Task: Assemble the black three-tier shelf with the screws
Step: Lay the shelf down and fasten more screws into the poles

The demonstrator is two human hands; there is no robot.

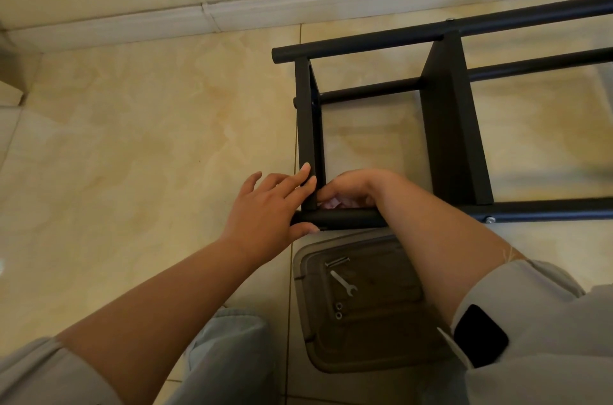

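On glossy beige floor tiles by a white baseboard, the black shelf frame lies flat, long axis toward three o'clock, left hand spread on its corner, right hand curled inside, grip unclear.

matt black metal shelf; glossy tiled floor; shiny steel wrench

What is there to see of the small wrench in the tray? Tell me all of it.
The wrench is a small, flat, silvery open-ended spanner, metal by its look. It lies loose and diagonal on the floor of the brownish translucent tray, its forked jaw toward the lower right. A bolt lies just above it, apart. Neither hand touches it.
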